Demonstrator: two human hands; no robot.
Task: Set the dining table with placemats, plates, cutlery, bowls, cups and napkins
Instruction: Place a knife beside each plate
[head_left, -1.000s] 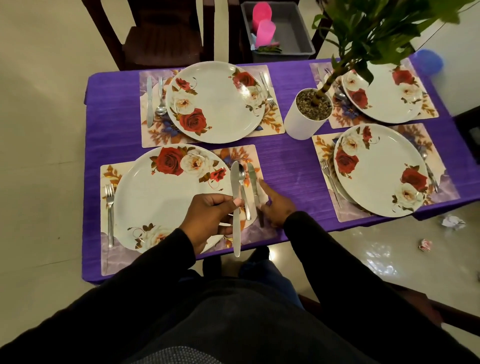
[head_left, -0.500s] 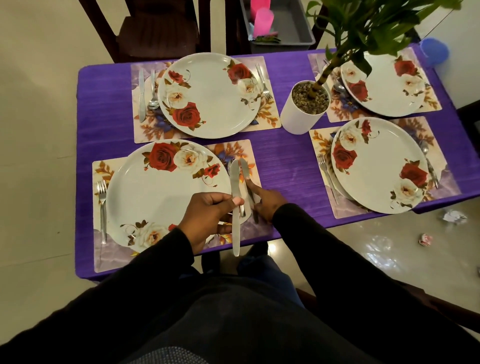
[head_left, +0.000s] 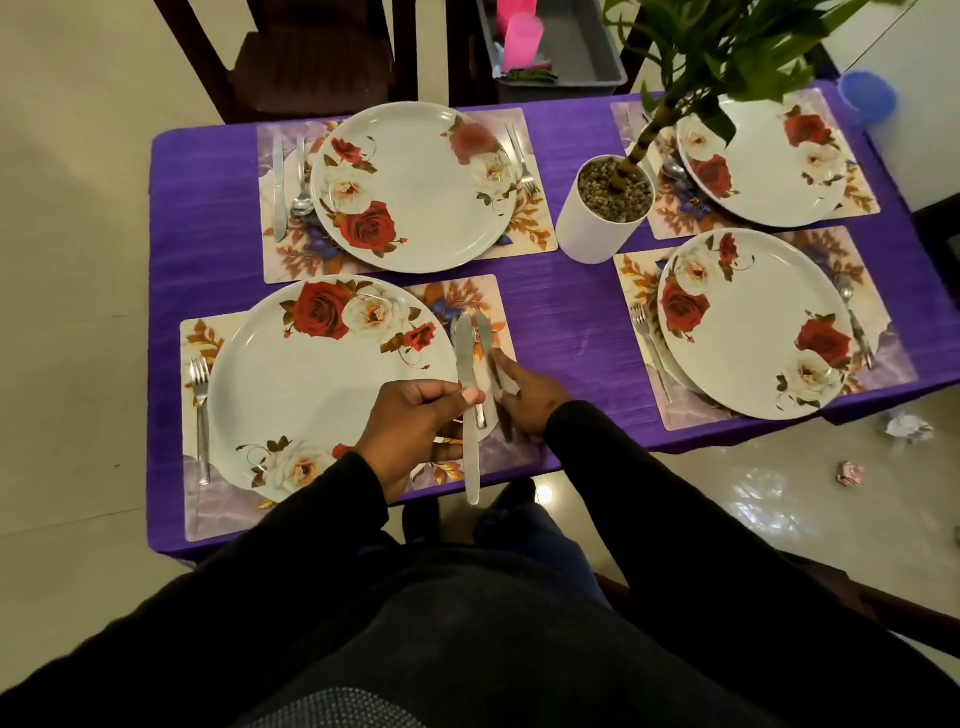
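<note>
Several rose-patterned plates sit on floral placemats on the purple table (head_left: 571, 312). The near-left plate (head_left: 322, 384) lies on its placemat (head_left: 467, 296) with a fork (head_left: 200, 410) at its left. My left hand (head_left: 415, 421) grips a steel knife (head_left: 467, 410) upright over the plate's right edge, handle toward me. My right hand (head_left: 524, 395) rests on the placemat, its forefinger laid along a second knife (head_left: 491, 364) lying there. A spoon lies between the two knives, mostly hidden.
A white pot (head_left: 597, 218) with a leafy plant stands mid-table. The far-left plate (head_left: 415, 187), near-right plate (head_left: 753, 322) and far-right plate (head_left: 769, 166) have cutlery beside them. A grey bin (head_left: 587, 57) with pink cups (head_left: 522, 39) sits beyond; a dark chair (head_left: 311, 57) stands at back left.
My right hand has slid the lying knife slightly left, closer to the knife in my left hand. The left hand has kept its grip and barely moved.
</note>
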